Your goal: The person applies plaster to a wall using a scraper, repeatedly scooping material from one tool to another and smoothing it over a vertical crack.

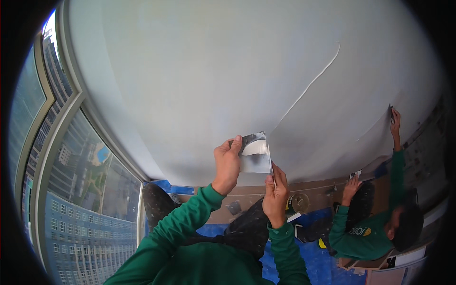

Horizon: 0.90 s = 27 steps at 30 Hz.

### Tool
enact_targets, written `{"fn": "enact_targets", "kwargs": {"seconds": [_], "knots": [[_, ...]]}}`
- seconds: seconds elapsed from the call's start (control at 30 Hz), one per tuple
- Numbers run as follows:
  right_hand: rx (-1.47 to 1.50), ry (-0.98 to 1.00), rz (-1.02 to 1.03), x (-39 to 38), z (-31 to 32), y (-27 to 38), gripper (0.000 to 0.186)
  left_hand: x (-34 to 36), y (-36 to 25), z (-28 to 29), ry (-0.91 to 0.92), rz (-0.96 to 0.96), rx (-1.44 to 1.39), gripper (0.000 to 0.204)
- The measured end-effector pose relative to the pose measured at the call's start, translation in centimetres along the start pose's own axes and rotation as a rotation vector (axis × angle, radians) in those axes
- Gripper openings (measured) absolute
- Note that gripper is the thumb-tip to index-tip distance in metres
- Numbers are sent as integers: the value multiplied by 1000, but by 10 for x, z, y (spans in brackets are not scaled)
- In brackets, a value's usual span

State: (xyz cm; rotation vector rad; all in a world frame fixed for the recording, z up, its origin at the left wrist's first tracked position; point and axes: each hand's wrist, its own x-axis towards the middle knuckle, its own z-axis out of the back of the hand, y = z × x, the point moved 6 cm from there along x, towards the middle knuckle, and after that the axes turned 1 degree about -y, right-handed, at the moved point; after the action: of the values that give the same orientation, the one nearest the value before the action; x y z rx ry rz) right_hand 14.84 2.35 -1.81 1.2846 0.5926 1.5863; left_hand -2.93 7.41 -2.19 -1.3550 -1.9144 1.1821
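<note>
My left hand (227, 161) grips a square metal plate (253, 165) carrying a lump of white compound (254, 147). My right hand (276, 194) holds a putty knife (271, 166), seen edge-on against the plate's right edge, beside the compound. Behind them, the pale wall (199, 76) bears a thin raised white line (311, 83) running diagonally up to the right.
A co-worker (368, 237) crouches at right, one hand (395, 123) holding a scraper on the wall, the other a plate. A window (85, 190) overlooks buildings at left. Blue sheeting (304, 256), brown floor covering and a bucket (298, 203) lie below.
</note>
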Motion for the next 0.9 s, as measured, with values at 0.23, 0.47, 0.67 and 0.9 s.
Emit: {"fn": "enact_targets", "kwargs": {"seconds": [0.23, 0.47, 0.67, 0.9], "knots": [[-309, -32, 209, 0, 35, 18, 51, 1, -5, -4, 85, -37, -6, 36], [-557, 143, 458, -6, 10, 54, 63, -23, -18, -17, 162, -256, 225, 36], [-109, 122, 253, -32, -14, -20, 42, -18, -66, 41, -54, -572, 214, 30], [1226, -226, -744, -7, -73, -202, 33, -54, -69, 168, -157, -321, 35, 23]]}}
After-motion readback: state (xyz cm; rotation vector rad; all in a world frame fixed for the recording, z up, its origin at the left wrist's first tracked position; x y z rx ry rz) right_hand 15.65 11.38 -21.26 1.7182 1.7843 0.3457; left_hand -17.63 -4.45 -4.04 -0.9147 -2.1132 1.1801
